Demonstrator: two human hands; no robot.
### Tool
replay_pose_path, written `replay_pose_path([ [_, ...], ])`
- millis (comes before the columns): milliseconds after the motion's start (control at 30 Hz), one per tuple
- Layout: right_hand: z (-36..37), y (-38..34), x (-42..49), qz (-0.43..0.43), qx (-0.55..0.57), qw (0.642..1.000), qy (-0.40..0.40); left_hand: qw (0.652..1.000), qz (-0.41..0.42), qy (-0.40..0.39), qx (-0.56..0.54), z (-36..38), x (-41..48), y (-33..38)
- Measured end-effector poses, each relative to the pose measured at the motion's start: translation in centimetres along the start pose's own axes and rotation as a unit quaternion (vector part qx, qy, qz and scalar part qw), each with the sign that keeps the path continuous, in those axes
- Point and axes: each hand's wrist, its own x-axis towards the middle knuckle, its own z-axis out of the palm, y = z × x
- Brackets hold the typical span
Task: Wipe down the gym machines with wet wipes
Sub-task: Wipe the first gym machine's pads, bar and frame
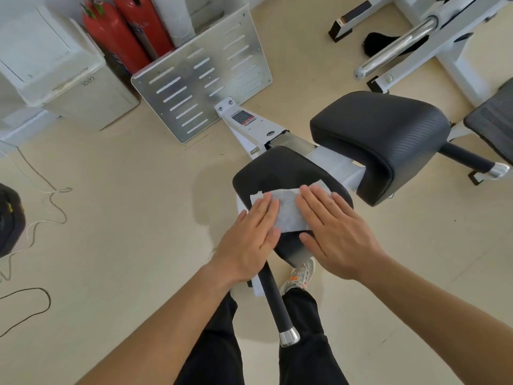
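Note:
A white wet wipe (288,209) lies spread flat on the black padded seat (277,168) of a white-framed gym machine. My left hand (249,240) presses flat on the wipe's left part, fingers straight. My right hand (338,232) presses flat on its right part, fingers straight too. A second, larger black pad (385,140) sits just beyond, to the right. A black handle bar with a chrome end cap (277,304) runs from under the seat toward me.
A perforated metal footplate (202,76) stands ahead. Behind it are red fire extinguishers (122,34) and a white bin (55,59). Another machine with a chrome bar (397,45) is at the top right. Cables (41,207) trail on the beige floor at left. My shoe (299,276) is under the seat.

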Motion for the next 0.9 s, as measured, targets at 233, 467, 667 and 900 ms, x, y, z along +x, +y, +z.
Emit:
replay_pose_path([
  [233,-2.2,1.5,8.2,0.013,-0.016,0.999,-0.047,0.998,-0.046,-0.006,-0.045,-1.6,6.9,-4.3],
  [467,-2.1,-1.8,3.1,-0.027,-0.024,0.997,-0.062,0.998,-0.002,0.050,-0.026,1.3,-0.4,-4.0],
  [667,-2.6,-0.6,10.0,-0.007,-0.030,0.994,-0.102,0.995,-0.034,0.038,-0.083,-0.5,5.9,-7.6],
  [900,-3.5,-2.4,4.9,-0.050,-0.016,0.990,-0.131,0.993,-0.006,0.064,-0.095,1.4,0.1,-5.1],
])
